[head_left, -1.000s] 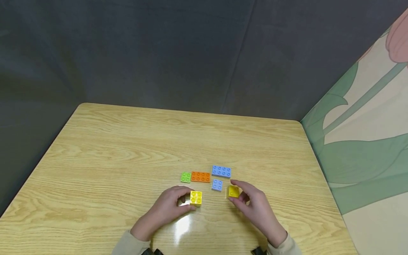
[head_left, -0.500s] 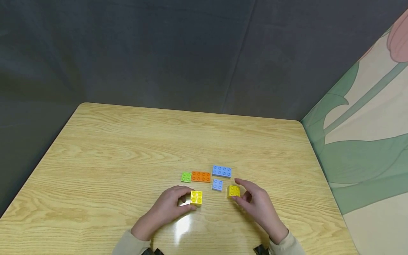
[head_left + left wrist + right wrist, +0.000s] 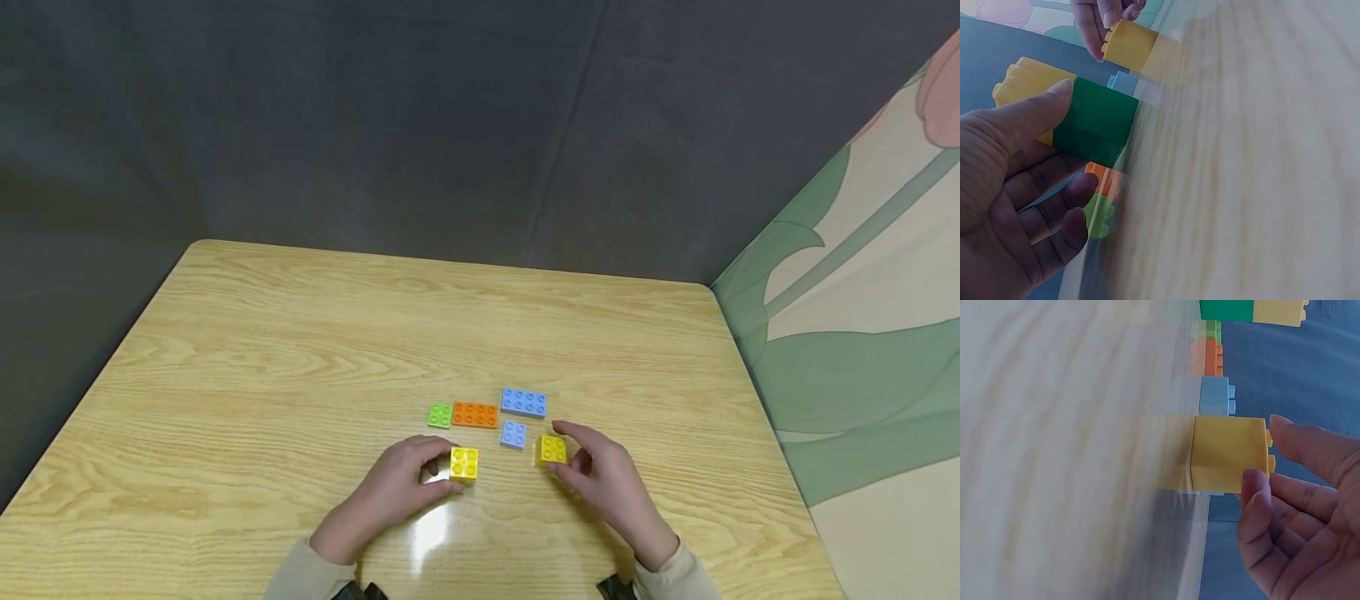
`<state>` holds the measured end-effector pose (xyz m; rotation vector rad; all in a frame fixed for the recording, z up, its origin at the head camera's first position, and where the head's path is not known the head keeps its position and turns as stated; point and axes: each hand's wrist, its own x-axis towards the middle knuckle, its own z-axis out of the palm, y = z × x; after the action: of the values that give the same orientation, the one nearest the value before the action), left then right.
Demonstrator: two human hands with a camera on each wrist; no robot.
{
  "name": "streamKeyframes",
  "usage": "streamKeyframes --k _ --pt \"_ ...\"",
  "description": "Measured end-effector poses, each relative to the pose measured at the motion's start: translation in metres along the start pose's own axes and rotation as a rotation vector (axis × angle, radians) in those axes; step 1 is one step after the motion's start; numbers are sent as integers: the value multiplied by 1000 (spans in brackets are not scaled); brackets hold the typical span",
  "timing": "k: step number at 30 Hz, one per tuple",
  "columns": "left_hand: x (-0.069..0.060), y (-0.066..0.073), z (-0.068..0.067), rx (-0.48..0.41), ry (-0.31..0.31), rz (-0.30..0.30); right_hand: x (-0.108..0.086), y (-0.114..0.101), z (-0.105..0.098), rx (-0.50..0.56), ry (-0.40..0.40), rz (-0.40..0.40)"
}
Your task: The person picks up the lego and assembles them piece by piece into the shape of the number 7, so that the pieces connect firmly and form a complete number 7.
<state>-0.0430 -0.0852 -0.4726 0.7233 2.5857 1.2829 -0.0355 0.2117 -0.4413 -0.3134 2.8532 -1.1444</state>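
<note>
Both forearms slant inward from the near edge of the view, pale sleeves (image 3: 309,573) ending at the wrists. The left hand (image 3: 393,483) holds a yellow-and-green stack (image 3: 463,462), thumb along its near side and index finger reaching round the far side; the lower fingers curl loosely beneath the palm (the left wrist view shows the green block (image 3: 1100,119) under the yellow). The right hand (image 3: 606,475) angles in from the other side, its grip wide around a yellow brick (image 3: 553,448) on the tabletop (image 3: 300,350), index finger extended beyond it, thumb by its near corner. Between the hands and slightly farther out lies a small blue brick (image 3: 513,434).
</note>
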Motion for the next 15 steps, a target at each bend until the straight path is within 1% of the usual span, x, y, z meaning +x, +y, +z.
streamKeyframes --k 8,15 --pt "1 0 0 -19 -8 8 2 3 1 9 -40 26" --pt "1 0 0 -28 1 13 3 4 2 6 -72 74"
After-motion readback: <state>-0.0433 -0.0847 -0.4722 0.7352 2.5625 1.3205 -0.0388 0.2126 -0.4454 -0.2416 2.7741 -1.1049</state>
